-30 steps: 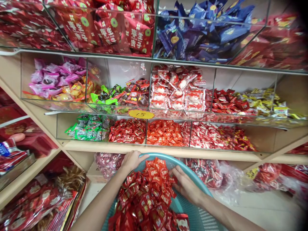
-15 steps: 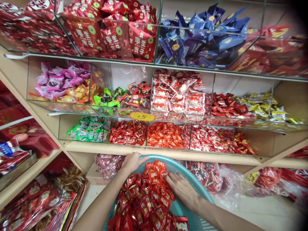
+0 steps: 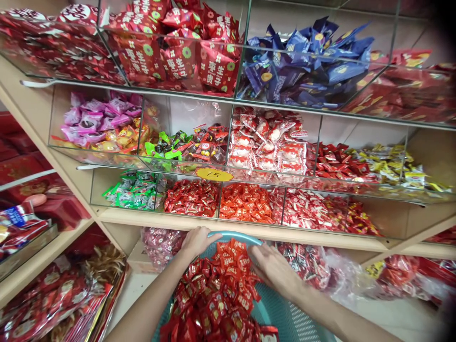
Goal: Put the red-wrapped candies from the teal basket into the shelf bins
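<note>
A teal plastic basket (image 3: 233,235) holds a heap of wrapped candies. Orange-red packets (image 3: 231,259) lie toward its far side, with darker red packets (image 3: 213,306) nearer me. At the far left of the rim, my left hand (image 3: 195,241) is closed round the edge, thumb lying along it. My right hand (image 3: 272,268) is over the right part of the rim, its fingers curled over the edge toward the inside beside the orange-red packets. That hand is slightly blurred, and it hides the rim beneath it.
Ahead stands a shelf of clear bins with candies, including an orange-red bin (image 3: 245,202) and a dark red bin (image 3: 192,197). A yellow price tag (image 3: 214,174) reads 15. Bagged candies (image 3: 306,263) and a cardboard box (image 3: 140,256) sit below the bottom shelf board (image 3: 249,229).
My right hand has moved from lying on the candies up and right onto the basket rim. My left hand keeps its hold. The view has shifted slightly.
</note>
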A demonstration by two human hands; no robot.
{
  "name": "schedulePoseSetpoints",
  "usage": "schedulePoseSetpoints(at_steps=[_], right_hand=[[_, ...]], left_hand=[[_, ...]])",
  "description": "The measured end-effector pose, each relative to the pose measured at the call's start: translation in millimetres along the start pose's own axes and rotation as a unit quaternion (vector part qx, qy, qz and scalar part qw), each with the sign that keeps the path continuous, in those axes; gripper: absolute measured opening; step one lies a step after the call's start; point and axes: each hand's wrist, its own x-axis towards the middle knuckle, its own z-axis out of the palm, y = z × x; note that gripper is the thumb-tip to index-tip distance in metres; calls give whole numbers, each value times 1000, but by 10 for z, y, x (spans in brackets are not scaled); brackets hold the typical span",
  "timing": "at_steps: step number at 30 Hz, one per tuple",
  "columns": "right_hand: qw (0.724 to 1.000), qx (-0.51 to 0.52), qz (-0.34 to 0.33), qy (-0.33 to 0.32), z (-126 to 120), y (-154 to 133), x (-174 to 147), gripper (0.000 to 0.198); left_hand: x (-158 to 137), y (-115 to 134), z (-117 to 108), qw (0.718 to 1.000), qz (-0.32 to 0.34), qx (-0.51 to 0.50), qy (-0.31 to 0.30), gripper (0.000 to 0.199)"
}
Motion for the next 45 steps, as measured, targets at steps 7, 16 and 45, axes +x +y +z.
schedulePoseSetpoints(at_steps=[7, 16, 45], right_hand=[[982, 11, 182, 56, -345, 501, 838, 12], [957, -94, 271, -35, -90, 521, 1322, 30], [774, 557, 205, 221, 105, 30, 376, 26]], left_hand=[[-13, -17, 16, 1000, -3, -10, 9, 70], [-9, -4, -6, 1000, -8, -5, 7, 72], [4, -18, 20, 1000, 2, -13, 14, 71]])
